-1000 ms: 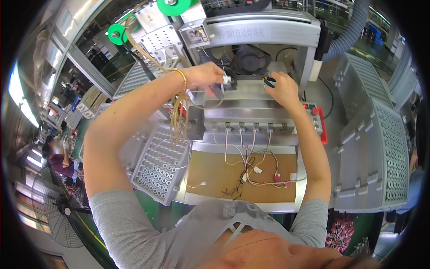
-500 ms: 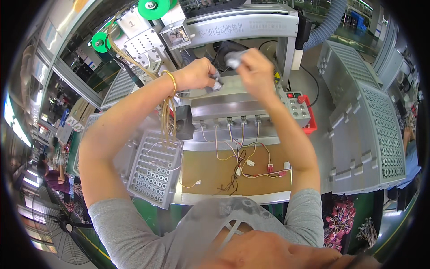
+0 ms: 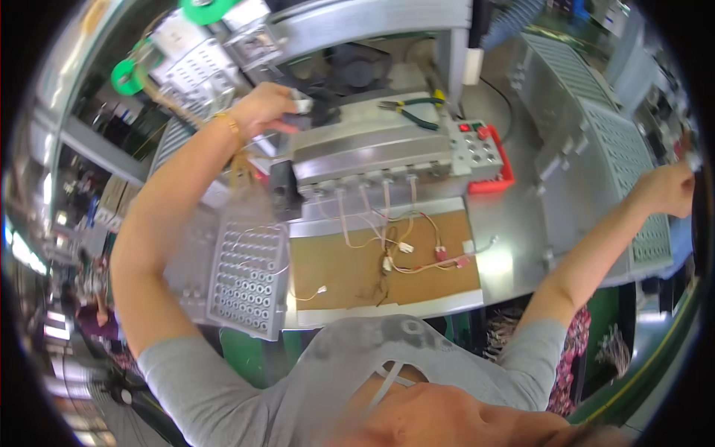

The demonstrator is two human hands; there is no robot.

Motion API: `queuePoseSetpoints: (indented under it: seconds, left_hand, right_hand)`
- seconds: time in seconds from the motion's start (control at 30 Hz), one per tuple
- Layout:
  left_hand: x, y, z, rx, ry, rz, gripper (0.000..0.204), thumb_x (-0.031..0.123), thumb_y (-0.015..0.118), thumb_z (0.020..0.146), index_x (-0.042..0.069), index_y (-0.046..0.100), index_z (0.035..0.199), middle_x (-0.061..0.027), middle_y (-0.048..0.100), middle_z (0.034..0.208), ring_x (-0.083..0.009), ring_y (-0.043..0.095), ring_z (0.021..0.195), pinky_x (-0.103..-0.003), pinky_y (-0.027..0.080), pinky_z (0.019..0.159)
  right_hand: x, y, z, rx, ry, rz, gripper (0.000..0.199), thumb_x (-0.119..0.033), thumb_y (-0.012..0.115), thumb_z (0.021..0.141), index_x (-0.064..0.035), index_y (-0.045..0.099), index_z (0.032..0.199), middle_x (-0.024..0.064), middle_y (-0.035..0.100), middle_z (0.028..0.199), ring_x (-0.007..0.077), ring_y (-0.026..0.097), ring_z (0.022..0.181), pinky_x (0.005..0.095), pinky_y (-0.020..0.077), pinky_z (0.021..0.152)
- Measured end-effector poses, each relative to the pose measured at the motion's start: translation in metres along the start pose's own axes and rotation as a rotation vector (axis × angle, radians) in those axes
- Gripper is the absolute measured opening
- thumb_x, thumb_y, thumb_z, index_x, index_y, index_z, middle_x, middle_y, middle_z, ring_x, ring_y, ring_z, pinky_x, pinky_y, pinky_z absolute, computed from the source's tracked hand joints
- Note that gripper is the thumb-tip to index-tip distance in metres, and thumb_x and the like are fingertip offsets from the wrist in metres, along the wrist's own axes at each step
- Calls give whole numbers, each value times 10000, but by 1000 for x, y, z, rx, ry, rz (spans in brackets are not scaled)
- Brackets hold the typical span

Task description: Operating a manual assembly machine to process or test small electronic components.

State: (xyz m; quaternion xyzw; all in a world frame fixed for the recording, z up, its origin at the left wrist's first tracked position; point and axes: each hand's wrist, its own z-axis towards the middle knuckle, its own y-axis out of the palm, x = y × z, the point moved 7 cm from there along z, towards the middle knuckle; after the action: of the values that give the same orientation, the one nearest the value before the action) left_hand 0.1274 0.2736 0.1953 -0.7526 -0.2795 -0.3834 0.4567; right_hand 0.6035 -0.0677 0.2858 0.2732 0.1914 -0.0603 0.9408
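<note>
Left hand (image 3: 269, 109) fingers are curled and pinched on a small white connector piece (image 3: 302, 105) at the far-left top of the grey metal wire-processing machine (image 3: 372, 153), presumably feeding it in. A gold bracelet (image 3: 231, 125) sits on that wrist.

Right hand (image 3: 665, 188) is flung far right to the frame edge, beside the perforated grey metal guard (image 3: 618, 141); blur hides its fingers, so I cannot tell their grip.

Green-handled pliers (image 3: 413, 112) lie on the machine top, within reach. The red-framed grey button panel (image 3: 484, 153) sits at the machine's right end.

Thin wires with white and red plugs (image 3: 406, 249) hang from the front onto a brown cardboard sheet (image 3: 380, 268), likely as a catch pad. A grey tray of round holes (image 3: 249, 279) sits near left. Green reels (image 3: 126, 76) hang far left.
</note>
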Motion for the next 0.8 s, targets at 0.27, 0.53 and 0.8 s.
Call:
queuePoseSetpoints:
  seconds: [0.27, 0.53, 0.8]
  left_hand:
    - [0, -11, -3, 189, -53, -111, 51, -41, 568, 728, -72, 546, 763, -114, 512, 776, -250, 582, 675, -382, 562, 570]
    - [8, -11, 9, 157, -35, -48, 76, 16, 529, 793, -42, 548, 838, -104, 570, 817, -211, 602, 699, -380, 550, 639]
    - [4, -14, 11, 165, -35, -83, 70, 10, 527, 794, -44, 545, 834, -106, 573, 829, -218, 607, 706, -380, 548, 634]
  right_hand:
    - [14, 39, -258, -1998, 71, -162, 359, -90, 635, 615, -7, 588, 961, 238, 593, 838, 369, 574, 867, 411, 456, 730]
    - [-18, 37, -284, -1984, -11, 11, 351, -101, 640, 606, 8, 567, 932, 215, 584, 717, 375, 565, 714, 412, 435, 646]
    - [-36, 39, -279, -1962, 40, 95, 271, -66, 565, 634, 26, 545, 887, 224, 570, 687, 377, 562, 695, 412, 428, 625]
